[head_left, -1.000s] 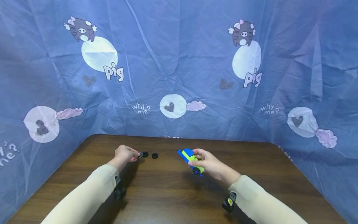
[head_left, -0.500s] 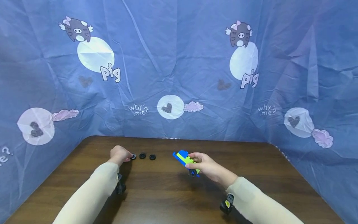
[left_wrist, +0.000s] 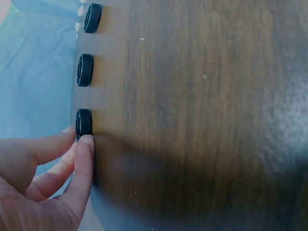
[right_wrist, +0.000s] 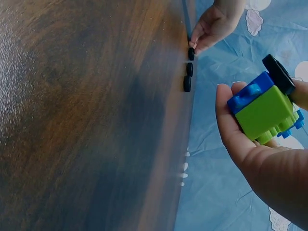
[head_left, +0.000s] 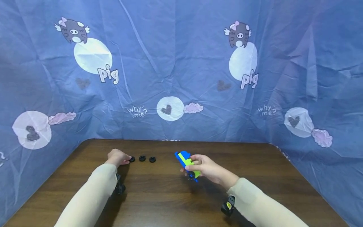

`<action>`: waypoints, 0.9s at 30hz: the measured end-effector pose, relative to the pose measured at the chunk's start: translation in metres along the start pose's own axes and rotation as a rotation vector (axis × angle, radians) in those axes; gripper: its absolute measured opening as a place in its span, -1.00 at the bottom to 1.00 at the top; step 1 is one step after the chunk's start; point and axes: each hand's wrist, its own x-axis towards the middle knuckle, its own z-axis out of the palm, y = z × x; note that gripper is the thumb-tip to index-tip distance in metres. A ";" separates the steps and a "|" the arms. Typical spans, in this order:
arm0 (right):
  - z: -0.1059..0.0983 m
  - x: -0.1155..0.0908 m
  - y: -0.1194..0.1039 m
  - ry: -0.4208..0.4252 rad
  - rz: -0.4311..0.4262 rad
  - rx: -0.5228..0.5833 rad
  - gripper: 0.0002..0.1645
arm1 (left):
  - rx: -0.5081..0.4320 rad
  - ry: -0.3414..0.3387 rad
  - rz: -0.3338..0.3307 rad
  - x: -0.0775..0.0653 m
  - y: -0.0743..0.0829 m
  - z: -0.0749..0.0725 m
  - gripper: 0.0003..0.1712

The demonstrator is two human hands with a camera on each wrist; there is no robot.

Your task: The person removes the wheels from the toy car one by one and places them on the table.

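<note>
In the head view my left hand [head_left: 117, 157] is at the far left of the table, pinching a small black toy wheel [head_left: 132, 159] between thumb and fingertips. The left wrist view shows that wheel [left_wrist: 83, 122] lying on the wood. Two more black wheels, a middle one [head_left: 142, 158] and a right one [head_left: 152, 159], lie in a row beside it. My right hand [head_left: 208, 168] holds a blue and lime-green block toy car [head_left: 184, 157] above the table. One black wheel [right_wrist: 279, 74] is on the car's near side; its other side is partly hidden by my fingers.
The brown wooden table [head_left: 158, 201] has a far edge just behind the row of wheels. A blue cloth [head_left: 181, 78] with pig prints hangs behind and around it. Dark wrist cameras sit under both sleeves.
My left hand has drawn its wheel leftward, widening the gap to the other two. The right hand keeps hold of the car, which has turned slightly, and fingers now show beneath it.
</note>
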 end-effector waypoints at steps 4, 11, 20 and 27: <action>0.000 -0.001 -0.001 0.011 0.006 -0.030 -0.09 | 0.044 -0.024 0.041 -0.007 0.001 -0.005 -0.47; 0.004 -0.003 -0.004 0.043 -0.001 -0.061 -0.12 | 0.394 0.194 0.258 -0.025 0.005 -0.012 -0.67; 0.004 -0.004 -0.009 0.149 -0.001 -0.112 -0.18 | 0.404 0.182 0.320 -0.042 0.021 -0.005 -0.68; 0.003 -0.002 -0.007 0.235 0.012 -0.138 -0.19 | 0.293 0.076 0.305 -0.067 0.040 0.000 -0.69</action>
